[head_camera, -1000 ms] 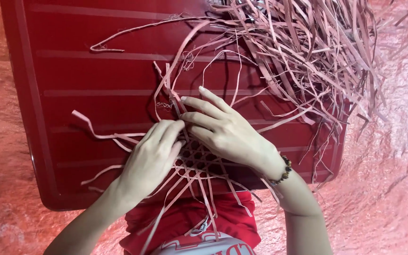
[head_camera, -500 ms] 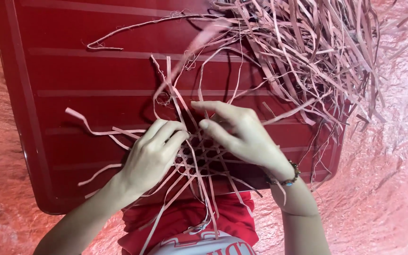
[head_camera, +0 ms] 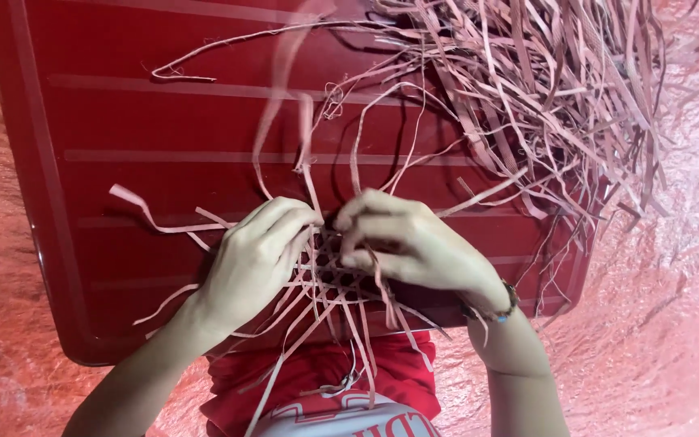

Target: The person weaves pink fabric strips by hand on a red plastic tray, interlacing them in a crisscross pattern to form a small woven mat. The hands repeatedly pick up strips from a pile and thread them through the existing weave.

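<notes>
A small open lattice of woven pink strips [head_camera: 329, 271] lies on a dark red ridged board [head_camera: 155, 162], near its front edge. My left hand [head_camera: 256, 259] presses on the lattice's left side with curled fingers pinching a strip. My right hand [head_camera: 410, 243], with a beaded bracelet at the wrist, grips strips on the lattice's right side. One long pink strip [head_camera: 281, 89] rises from between my fingers toward the far edge, blurred. Loose strip ends trail from the lattice to the left and toward my lap.
A large tangled heap of loose pink strips [head_camera: 544, 89] covers the board's far right corner and spills over its edge. Pink crinkled sheeting [head_camera: 673, 307] surrounds the board. My red garment [head_camera: 317, 380] shows below the board's front edge.
My right hand has drawn back toward me and curled over the lattice. A long strip has swung up between my hands toward the far edge. The view has shifted slightly.
</notes>
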